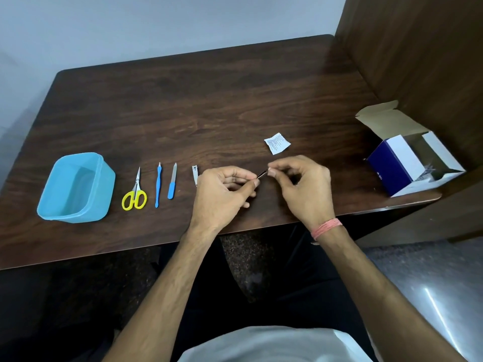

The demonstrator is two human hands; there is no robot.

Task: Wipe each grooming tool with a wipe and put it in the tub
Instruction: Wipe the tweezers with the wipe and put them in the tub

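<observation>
We held a thin dark metal tool (262, 173) – probably tweezers, though too little showed to be sure – between our two hands above the near edge of the dark wood-grain table (209, 105). Our left hand (222, 194) pinched its lower end between thumb and forefinger; our right hand (300, 184) pinched the upper tip the same way, the other fingers loosely curled. Whether a wipe lay under the right fingertips we could not tell.

At nine o'clock from the hands lay a silver nail clipper (195, 175), partly hidden by the left hand, then a blue-handled nail file (172, 184), a slim blue-handled cuticle pusher (157, 185) and yellow-handled scissors (135, 193), all in a row, with the light-blue plastic tub (56, 205) farthest out. A small white printed sachet (277, 143) lay at twelve o'clock, and an open blue-and-white cardboard box (402, 165) at three o'clock.

We judged the held tool light, stiff and slick – apt to slip or twist from a fingertip pinch – so it was best gripped at mid-shaft, away from the fine tip. No tool lay in the tub, as far as we could see.
</observation>
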